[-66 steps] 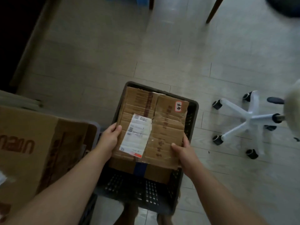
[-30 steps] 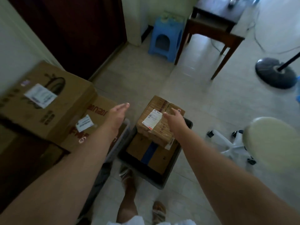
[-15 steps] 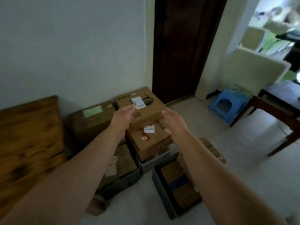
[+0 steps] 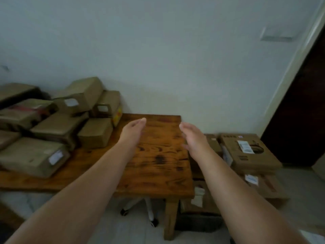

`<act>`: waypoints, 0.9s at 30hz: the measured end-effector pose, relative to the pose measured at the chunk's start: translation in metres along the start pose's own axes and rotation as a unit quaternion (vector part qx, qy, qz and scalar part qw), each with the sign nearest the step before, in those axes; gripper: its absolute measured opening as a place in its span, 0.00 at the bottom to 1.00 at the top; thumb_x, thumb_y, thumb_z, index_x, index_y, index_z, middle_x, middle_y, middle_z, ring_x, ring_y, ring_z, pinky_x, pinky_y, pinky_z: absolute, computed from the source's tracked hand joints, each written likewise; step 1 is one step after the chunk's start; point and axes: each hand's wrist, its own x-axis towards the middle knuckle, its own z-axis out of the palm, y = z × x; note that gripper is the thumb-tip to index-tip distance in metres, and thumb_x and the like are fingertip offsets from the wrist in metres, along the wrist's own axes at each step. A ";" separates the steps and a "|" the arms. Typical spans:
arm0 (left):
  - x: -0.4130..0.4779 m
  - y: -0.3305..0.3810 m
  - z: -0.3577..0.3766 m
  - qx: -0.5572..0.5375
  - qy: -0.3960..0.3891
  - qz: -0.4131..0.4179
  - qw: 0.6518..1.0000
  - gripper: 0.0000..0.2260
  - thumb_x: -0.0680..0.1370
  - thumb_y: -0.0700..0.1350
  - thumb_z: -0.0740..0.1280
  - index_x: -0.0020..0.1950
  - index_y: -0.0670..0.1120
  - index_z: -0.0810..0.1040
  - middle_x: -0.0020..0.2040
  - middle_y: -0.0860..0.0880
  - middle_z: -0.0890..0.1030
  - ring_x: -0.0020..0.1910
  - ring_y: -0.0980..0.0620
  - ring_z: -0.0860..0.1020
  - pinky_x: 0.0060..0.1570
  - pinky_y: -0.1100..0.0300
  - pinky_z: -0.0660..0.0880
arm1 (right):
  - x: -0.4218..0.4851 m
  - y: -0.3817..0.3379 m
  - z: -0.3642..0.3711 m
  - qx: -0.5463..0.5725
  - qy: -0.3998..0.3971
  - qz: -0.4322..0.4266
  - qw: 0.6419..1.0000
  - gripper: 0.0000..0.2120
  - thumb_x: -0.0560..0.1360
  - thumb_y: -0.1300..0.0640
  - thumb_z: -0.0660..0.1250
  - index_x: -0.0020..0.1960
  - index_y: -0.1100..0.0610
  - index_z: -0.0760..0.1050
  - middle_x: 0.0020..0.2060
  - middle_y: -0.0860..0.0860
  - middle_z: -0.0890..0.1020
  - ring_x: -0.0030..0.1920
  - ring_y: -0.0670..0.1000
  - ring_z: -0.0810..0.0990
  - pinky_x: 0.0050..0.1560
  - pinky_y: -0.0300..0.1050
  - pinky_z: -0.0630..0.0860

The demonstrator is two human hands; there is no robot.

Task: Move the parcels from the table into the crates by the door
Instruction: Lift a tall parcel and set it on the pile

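The wooden table [image 4: 158, 159] fills the middle of my view. Its right half is bare, and the parcels [image 4: 58, 127] are heaped on its left half against the wall. To the right of the table, near the dark door [image 4: 302, 111], stand stacked cartons [image 4: 249, 152]. Beneath them is what looks like a dark crate [image 4: 198, 222], though it is too dim to be sure. All the parcels are brown taped cardboard, so I expect stiff walls that will take a firm squeeze, and slick tape that could slide under a light one. I cannot judge their weight from here. The flat parcel [image 4: 33, 155] at the front of the heap is the widest. I would take it with a palm on each short end and fingers hooked under the bottom edge, since a broad box held by one side would tip. Several upper parcels lie tilted across the ones below, so pulling a lower one first could bring the heap down. The small box [image 4: 95, 132] at the heap's right edge sits on the tabletop, touching its neighbours, and is the nearest one to me. It looks compact enough to clamp between two palms on its side faces. My left hand [image 4: 132, 131] and right hand [image 4: 193, 138] hover over the bare wood, palms facing each other, fingers straight and loose, holding nothing. The left is near that small box but not touching it.
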 end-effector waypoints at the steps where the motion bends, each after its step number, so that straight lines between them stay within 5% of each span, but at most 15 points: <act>1: 0.002 0.003 -0.030 -0.006 0.022 0.001 1.000 0.18 0.80 0.54 0.63 0.67 0.47 0.73 0.63 0.49 0.77 0.61 0.49 0.75 0.63 0.51 0.69 | -0.003 -0.004 0.028 -0.008 -0.024 -0.008 1.000 0.20 0.80 0.49 0.60 0.71 0.52 0.68 0.69 0.50 0.70 0.68 0.53 0.69 0.64 0.54 0.70; 4: 0.005 0.010 -0.110 -0.019 0.090 -0.010 0.996 0.18 0.79 0.54 0.63 0.66 0.48 0.74 0.62 0.48 0.78 0.61 0.47 0.76 0.62 0.51 0.70 | -0.007 -0.016 0.106 -0.017 -0.083 -0.024 0.996 0.21 0.80 0.49 0.60 0.72 0.52 0.67 0.71 0.50 0.68 0.70 0.54 0.67 0.64 0.53 0.70; 8: 0.011 0.014 -0.194 -0.041 0.153 -0.003 0.987 0.16 0.80 0.53 0.63 0.66 0.49 0.73 0.56 0.53 0.78 0.48 0.56 0.75 0.52 0.59 0.71 | -0.006 -0.028 0.196 -0.018 -0.140 -0.025 0.990 0.22 0.81 0.48 0.59 0.72 0.53 0.65 0.71 0.51 0.68 0.70 0.54 0.67 0.66 0.56 0.69; 20: 0.088 0.014 -0.344 -0.058 0.266 -0.012 0.962 0.20 0.80 0.54 0.62 0.70 0.48 0.71 0.60 0.51 0.77 0.59 0.50 0.75 0.64 0.51 0.69 | 0.075 -0.055 0.396 -0.008 -0.277 -0.001 0.961 0.20 0.80 0.51 0.60 0.71 0.55 0.67 0.70 0.53 0.69 0.70 0.56 0.67 0.68 0.60 0.66; 27: 0.118 0.012 -0.432 -0.079 0.342 -0.027 0.936 0.17 0.80 0.52 0.62 0.68 0.49 0.72 0.61 0.49 0.78 0.59 0.50 0.76 0.55 0.54 0.73 | 0.097 -0.050 0.499 -0.037 -0.364 0.007 0.931 0.20 0.80 0.50 0.61 0.71 0.53 0.67 0.69 0.51 0.70 0.69 0.53 0.68 0.62 0.54 0.68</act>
